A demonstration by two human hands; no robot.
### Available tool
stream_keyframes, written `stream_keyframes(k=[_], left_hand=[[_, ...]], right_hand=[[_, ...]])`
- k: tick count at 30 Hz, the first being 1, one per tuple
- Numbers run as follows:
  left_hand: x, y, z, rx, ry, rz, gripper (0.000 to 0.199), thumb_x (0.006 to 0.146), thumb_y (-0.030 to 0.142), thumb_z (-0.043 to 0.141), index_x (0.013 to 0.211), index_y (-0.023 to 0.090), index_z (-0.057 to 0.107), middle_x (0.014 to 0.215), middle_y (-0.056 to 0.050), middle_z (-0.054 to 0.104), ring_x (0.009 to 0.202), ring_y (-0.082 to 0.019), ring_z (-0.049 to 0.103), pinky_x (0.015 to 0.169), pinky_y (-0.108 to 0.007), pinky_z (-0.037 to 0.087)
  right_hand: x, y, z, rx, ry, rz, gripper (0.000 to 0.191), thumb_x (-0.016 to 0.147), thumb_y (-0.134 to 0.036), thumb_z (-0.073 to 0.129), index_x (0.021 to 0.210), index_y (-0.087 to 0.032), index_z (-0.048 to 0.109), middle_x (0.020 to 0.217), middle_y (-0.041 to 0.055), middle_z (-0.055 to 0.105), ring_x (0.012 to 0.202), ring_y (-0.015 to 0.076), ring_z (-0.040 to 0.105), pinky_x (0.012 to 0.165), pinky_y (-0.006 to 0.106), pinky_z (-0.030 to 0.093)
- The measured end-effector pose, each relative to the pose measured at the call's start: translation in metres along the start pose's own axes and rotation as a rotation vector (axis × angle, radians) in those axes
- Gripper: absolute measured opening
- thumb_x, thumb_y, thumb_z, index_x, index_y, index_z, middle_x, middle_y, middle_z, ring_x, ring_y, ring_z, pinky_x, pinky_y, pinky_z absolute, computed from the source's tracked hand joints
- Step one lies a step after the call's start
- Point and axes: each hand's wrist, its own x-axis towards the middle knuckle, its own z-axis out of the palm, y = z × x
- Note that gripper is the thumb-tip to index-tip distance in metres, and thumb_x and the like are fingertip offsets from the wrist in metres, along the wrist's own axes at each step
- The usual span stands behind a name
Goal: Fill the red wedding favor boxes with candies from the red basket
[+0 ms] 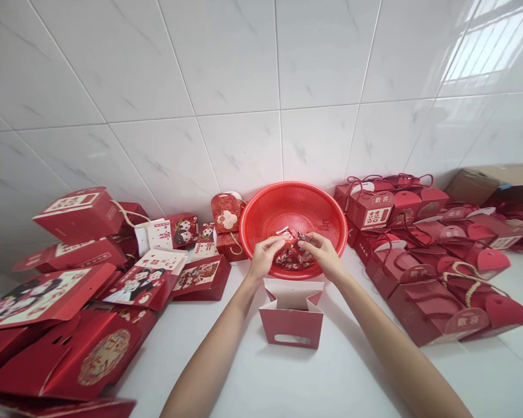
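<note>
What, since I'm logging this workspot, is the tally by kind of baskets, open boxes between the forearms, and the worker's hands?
Red basket: 1
Open box: 1
Left hand and right hand: 2
Total: 4

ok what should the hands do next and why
Probably bring the small packets to the red box: the left hand and right hand pinch them over the basket, and the box stands just in front, its top open.
</note>
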Motion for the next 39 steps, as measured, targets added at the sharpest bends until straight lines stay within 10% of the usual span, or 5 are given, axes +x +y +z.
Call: stream_keyframes(k=[39], left_hand=[[-0.0062,0.0053,0.0002,0.177,-0.155,-0.032,0.041,0.064,0.046,0.083,0.088,0.013,0.076,0.09,-0.01,0.076,0.084,-0.024,0.07,0.079,-0.034,0.055]], right_hand=[[-0.0033,0.0032,0.0067,-0.125,-0.004,-0.162,0.036,0.063,-0.044,0.08,0.075,-0.022,0.055,0.068,-0.0008,0.059,0.06,0.0156,0.054,0.055,0.029,0.049]])
